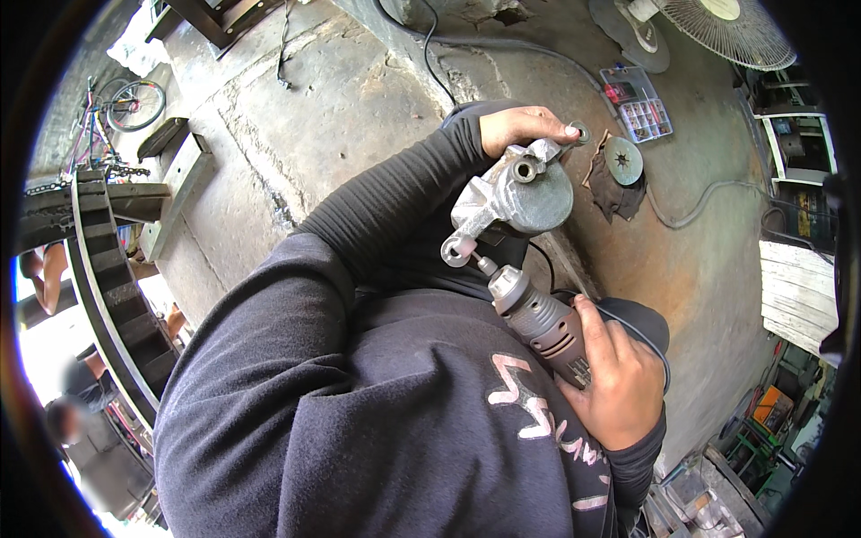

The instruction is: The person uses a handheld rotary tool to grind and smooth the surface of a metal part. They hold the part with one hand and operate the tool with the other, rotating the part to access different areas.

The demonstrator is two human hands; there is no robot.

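Note:
A grey cast-metal housing, with a round body and lugs sticking out, rests in front of me above my lap. My left hand grips it along its far edge, fingers closed around a lug there. In my right hand is a brown-grey rotary tool, held around its body and angled up to the left. The small bit at its nose meets or nearly meets the ring-shaped near lug; whether it touches, I cannot tell. A black cord loops behind the tool.
On the concrete floor to the right lie a round disc on dark cloth and a compartment box. A fan stands far right. Cables cross the floor. Left are a metal frame, a bicycle and a person.

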